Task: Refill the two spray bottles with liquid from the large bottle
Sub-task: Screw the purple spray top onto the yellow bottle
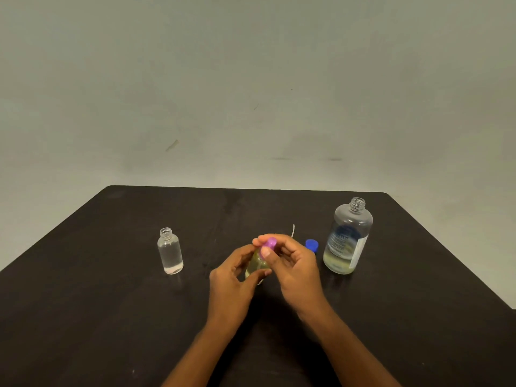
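In the middle of the table my left hand (233, 277) grips a small spray bottle (255, 265) holding yellowish liquid. My right hand (293, 263) pinches the pink spray cap (270, 243) on top of that bottle. A second small clear bottle (170, 251) stands uncapped at the left, with only a little liquid at its bottom. The large clear bottle (347, 237) stands uncapped at the right, yellowish liquid filling its lower part. Most of the held bottle is hidden by my fingers.
A blue cap (312, 245) lies on the dark table (111, 317) between my right hand and the large bottle. A thin white tube (293, 231) sticks up just behind my right hand. A plain grey wall rises behind the table's far edge.
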`<state>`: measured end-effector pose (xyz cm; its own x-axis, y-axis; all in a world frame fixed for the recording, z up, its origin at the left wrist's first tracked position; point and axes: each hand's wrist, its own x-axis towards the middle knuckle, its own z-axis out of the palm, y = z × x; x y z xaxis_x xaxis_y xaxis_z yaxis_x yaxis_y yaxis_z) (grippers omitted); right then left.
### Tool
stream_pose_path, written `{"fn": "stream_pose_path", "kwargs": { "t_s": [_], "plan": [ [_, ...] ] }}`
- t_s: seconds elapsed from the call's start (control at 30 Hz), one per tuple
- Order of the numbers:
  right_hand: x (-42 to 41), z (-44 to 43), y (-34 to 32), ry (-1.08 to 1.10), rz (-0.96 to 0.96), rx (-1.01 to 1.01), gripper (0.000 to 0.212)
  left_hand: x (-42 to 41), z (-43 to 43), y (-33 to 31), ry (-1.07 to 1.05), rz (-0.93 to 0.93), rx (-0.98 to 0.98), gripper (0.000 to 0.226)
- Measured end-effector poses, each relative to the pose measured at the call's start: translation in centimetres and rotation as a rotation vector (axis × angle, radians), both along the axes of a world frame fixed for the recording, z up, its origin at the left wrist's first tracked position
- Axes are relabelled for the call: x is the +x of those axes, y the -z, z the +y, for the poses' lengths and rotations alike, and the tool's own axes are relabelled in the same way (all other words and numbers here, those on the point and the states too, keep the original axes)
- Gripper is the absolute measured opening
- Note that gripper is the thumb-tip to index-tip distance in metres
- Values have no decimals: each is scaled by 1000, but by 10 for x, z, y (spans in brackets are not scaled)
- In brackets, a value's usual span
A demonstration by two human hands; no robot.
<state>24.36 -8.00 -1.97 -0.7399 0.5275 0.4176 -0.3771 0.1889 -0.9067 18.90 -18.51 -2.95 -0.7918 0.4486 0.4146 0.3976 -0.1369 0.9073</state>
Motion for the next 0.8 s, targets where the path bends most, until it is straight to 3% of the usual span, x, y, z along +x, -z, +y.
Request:
{"fn": "stream_pose_path", "kwargs": {
  "t_s": [0.3,0.43,0.6,0.8],
  "plan": [
    [0,1,2,80,10,-16,15,2,1,0,7,9,-16,47],
    [-2,0,5,88,-28,-22,36,-1,1,3,-40,21,-12,39],
    [-1,5,7,283,-49,9,22,-14,-1,10,-168,-13,-51,43],
    [0,16,17,467,-288,345,38,-25,5,12,-223,-103,0,41]
  ]
}}
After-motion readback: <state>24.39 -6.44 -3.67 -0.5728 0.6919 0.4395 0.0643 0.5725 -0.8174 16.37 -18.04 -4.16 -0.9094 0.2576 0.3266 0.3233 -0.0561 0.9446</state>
